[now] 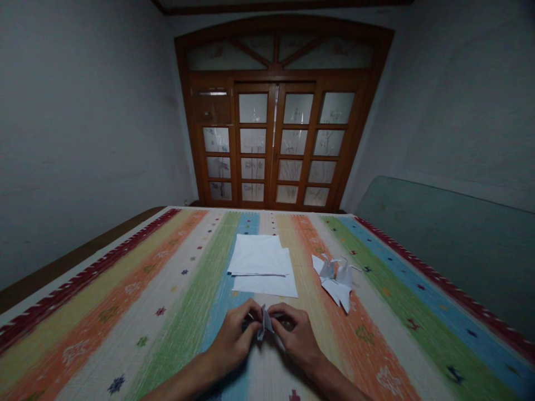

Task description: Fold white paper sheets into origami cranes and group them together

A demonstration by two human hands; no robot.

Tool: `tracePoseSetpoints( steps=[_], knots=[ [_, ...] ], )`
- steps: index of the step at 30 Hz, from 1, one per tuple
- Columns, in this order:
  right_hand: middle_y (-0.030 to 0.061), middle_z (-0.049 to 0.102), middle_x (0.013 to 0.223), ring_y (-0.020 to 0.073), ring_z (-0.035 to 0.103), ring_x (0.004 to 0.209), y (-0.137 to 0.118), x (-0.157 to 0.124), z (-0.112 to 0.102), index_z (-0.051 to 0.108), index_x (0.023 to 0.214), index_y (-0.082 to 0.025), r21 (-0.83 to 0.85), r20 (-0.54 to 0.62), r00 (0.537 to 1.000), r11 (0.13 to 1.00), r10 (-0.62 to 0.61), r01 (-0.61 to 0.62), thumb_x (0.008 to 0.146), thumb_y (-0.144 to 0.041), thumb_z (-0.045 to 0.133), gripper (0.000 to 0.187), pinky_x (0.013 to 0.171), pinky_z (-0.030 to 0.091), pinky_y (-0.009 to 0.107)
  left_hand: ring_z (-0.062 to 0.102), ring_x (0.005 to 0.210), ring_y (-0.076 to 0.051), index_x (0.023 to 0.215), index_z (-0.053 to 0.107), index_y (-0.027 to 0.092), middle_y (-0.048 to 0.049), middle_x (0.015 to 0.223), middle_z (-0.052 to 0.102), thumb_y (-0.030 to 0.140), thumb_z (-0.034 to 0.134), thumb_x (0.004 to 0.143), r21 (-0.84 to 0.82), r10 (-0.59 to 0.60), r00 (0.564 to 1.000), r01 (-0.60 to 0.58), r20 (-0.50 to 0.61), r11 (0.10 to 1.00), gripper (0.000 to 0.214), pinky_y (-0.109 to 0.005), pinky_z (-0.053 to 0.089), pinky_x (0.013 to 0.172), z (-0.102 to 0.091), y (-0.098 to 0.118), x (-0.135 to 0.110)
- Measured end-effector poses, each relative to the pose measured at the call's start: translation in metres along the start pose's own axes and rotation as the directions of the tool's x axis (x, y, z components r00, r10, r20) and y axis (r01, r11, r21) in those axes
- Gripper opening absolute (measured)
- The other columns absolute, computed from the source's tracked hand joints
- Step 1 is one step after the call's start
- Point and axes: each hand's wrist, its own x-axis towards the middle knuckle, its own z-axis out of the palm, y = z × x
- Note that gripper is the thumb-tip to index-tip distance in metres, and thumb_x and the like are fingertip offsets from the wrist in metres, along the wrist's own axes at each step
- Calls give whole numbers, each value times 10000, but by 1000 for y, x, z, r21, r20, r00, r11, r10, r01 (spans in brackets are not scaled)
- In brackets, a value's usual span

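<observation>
A small folded piece of white paper [266,322] is held upright between my two hands, low in the middle of the view. My left hand [237,334] pinches its left side between thumb and fingers. On the other side my right hand [297,334] grips it the same way. The fingers hide part of the folds. Just beyond the hands lies a stack of white paper sheets [259,256], its sheets slightly offset. To the right of the stack rest folded paper cranes [336,281], close together with pointed wings.
A tablecloth [167,312] with coloured stripes covers the table. A pale green chair back or headboard [451,239] stands along the right side. At the far end is a wooden door [273,145] with glass panes, between pale walls.
</observation>
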Motion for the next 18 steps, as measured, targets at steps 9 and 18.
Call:
tracePoseSetpoints(
  steps=[9,18],
  knots=[
    [73,770,758,210,721,658,9,2,-1,771,809,-181,47,-96,995,999,25,-21,808,-274,671,136,597,552,256,647,907,-225,1001,580,203,-40,919,658,214,695,804,-208,-166,980,141,-107,968,228,-318,517,791,2,-9,4],
    [89,783,810,239,740,747,6,3,1,793,813,-192,95,-71,997,995,39,-33,797,-265,693,124,698,580,298,646,999,-265,1044,659,203,-57,1005,702,214,734,738,-170,-158,984,143,-79,975,316,-380,467,938,2,-1,8]
  ],
)
